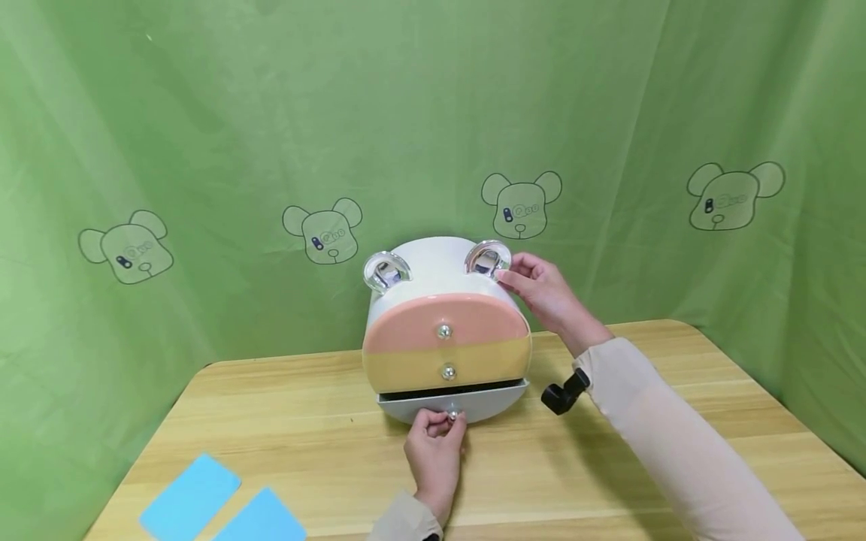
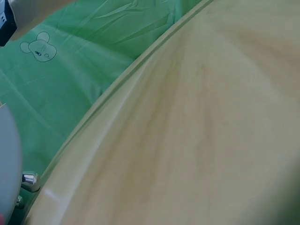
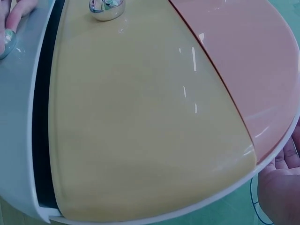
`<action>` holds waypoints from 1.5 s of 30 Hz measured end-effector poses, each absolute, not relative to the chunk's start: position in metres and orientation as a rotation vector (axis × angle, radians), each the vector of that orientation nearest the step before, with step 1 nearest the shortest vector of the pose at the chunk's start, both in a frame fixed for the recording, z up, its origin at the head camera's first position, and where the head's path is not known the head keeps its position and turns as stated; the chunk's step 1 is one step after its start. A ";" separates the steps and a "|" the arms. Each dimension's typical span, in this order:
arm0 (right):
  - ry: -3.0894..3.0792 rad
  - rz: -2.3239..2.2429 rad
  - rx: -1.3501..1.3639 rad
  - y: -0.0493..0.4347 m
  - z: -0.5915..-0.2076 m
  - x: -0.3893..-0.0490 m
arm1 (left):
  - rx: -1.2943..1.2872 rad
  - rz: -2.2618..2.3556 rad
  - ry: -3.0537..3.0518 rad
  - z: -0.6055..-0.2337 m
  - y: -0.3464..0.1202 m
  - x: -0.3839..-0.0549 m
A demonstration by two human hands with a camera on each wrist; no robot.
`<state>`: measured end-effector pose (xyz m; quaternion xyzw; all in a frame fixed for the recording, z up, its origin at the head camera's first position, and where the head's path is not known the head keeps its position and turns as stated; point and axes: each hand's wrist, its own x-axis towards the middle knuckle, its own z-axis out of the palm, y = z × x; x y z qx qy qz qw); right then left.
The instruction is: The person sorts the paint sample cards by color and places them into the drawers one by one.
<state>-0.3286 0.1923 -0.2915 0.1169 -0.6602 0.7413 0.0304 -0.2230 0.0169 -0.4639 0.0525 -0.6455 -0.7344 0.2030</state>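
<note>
A small rounded drawer cabinet (image 1: 433, 263) with a white shell stands on the table and has two shiny ears. Its pink top drawer (image 1: 406, 323) and yellow middle drawer (image 1: 406, 372) are closed. The grey bottom drawer (image 1: 490, 403) is pulled out a little, with a dark gap above its front. My left hand (image 1: 433, 458) pinches the silver knob (image 1: 453, 415) of that drawer. My right hand (image 1: 544, 293) grips the cabinet's right ear (image 1: 489, 259), thumb in front. In the right wrist view, part of the right hand (image 3: 281, 187) shows beyond the cabinet's edge.
Two blue cards (image 1: 192, 497) lie on the wooden table (image 1: 291, 421) at the front left. Green cloth (image 1: 419, 113) printed with bear heads hangs behind and at both sides. A black wrist mount (image 1: 564, 392) juts from the right sleeve.
</note>
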 end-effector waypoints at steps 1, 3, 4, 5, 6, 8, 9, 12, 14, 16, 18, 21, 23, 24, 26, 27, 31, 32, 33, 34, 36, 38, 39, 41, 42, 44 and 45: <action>-2.034 2.285 0.361 0.192 -0.291 -0.329 | 0.148 -2.059 -1.797 -0.466 0.017 -0.223; -2.031 2.286 0.358 0.193 -0.291 -0.328 | 0.146 -2.076 -1.786 -0.469 0.018 -0.221; -2.031 2.287 0.353 0.193 -0.291 -0.328 | 0.146 -2.082 -1.783 -0.469 0.018 -0.220; -2.032 2.286 0.351 0.193 -0.291 -0.328 | 0.145 -2.085 -1.782 -0.470 0.018 -0.218; -2.030 2.288 0.348 0.193 -0.291 -0.328 | 0.143 -2.086 -1.782 -0.470 0.017 -0.216; -2.035 2.284 0.345 0.193 -0.291 -0.328 | 0.139 -2.091 -1.786 -0.469 0.016 -0.211; -2.036 2.284 0.345 0.193 -0.290 -0.328 | 0.136 -2.089 -1.791 -0.469 0.015 -0.209; -2.046 2.279 0.342 0.193 -0.290 -0.327 | 0.127 -2.082 -1.813 -0.470 0.009 -0.204; -2.060 2.270 0.333 0.192 -0.289 -0.326 | 0.111 -2.086 -1.824 -0.470 0.006 -0.202; -2.076 2.258 0.334 0.192 -0.289 -0.325 | 0.090 -2.085 -1.831 -0.469 0.002 -0.200; -2.082 2.254 0.340 0.192 -0.288 -0.323 | 0.061 -2.082 -1.837 -0.468 -0.002 -0.199; -2.083 2.245 0.355 0.191 -0.288 -0.321 | 0.038 -2.083 -1.847 -0.468 -0.007 -0.200; -2.077 2.239 0.355 0.191 -0.289 -0.320 | 0.042 -2.090 -1.860 -0.468 -0.010 -0.201; -2.078 2.232 0.354 0.190 -0.289 -0.319 | 0.047 -2.096 -1.868 -0.468 -0.011 -0.202; -2.073 2.224 0.353 0.190 -0.289 -0.319 | 0.066 -2.105 -1.882 -0.468 -0.012 -0.203; -2.071 2.222 0.351 0.189 -0.289 -0.319 | 0.076 -2.105 -1.886 -0.469 -0.012 -0.204; -2.074 2.210 0.348 0.189 -0.290 -0.318 | 0.090 -2.127 -1.884 -0.468 -0.010 -0.196; -2.079 2.204 0.346 0.189 -0.290 -0.318 | 0.094 -2.135 -1.881 -0.468 -0.009 -0.193; -2.083 2.197 0.344 0.190 -0.289 -0.318 | 0.100 -2.151 -1.872 -0.467 -0.008 -0.190; -2.086 2.193 0.343 0.190 -0.289 -0.318 | 0.109 -2.166 -1.866 -0.467 -0.007 -0.186; -2.094 2.184 0.334 0.190 -0.289 -0.318 | 0.156 -2.200 -1.858 -0.465 -0.006 -0.178; -2.095 2.190 0.326 0.190 -0.288 -0.318 | 0.221 -2.215 -1.863 -0.464 -0.006 -0.171; -2.095 2.195 0.323 0.190 -0.288 -0.317 | 0.255 -2.224 -1.867 -0.464 -0.006 -0.168; -2.095 2.202 0.321 0.189 -0.288 -0.317 | 0.320 -2.242 -1.878 -0.464 -0.008 -0.162; -2.094 2.206 0.320 0.188 -0.288 -0.317 | 0.335 -2.245 -1.880 -0.465 -0.009 -0.158; -2.091 2.209 0.320 0.188 -0.288 -0.318 | 0.365 -2.273 -1.873 -0.465 -0.011 -0.152; -2.087 2.212 0.321 0.189 -0.288 -0.318 | 0.378 -2.289 -1.871 -0.465 -0.012 -0.148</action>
